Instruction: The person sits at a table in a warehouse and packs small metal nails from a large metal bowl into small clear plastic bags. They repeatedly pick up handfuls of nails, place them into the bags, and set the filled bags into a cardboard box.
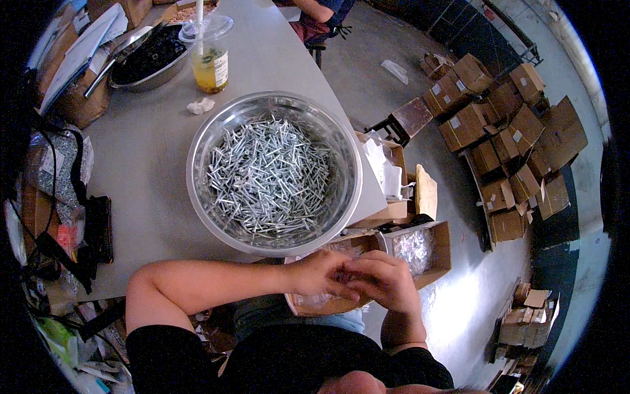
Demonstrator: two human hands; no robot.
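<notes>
A large steel bowl [199,203] full of loose silvery screws [269,177] stands on the grey table. Just past its near rim, my left hand [316,273] and my right hand [386,276] meet, fingers curled together. Whatever lies between the fingertips is hidden in shadow, too small to name. Under both hands sits an open cardboard box [328,306] with transparent plastic inside. To its right, another open box [441,255] holds shiny transparent plastic bags [415,251].
On the grey table [147,190] stand a lidded drink cup [211,65], crumpled tissue [201,106] and a basin of dark pieces [147,82]. Cables and bags crowd the left edge. Cardboard boxes [505,138] pile up at right beyond a stool [412,120]. Another person [318,10] sits at the far end.
</notes>
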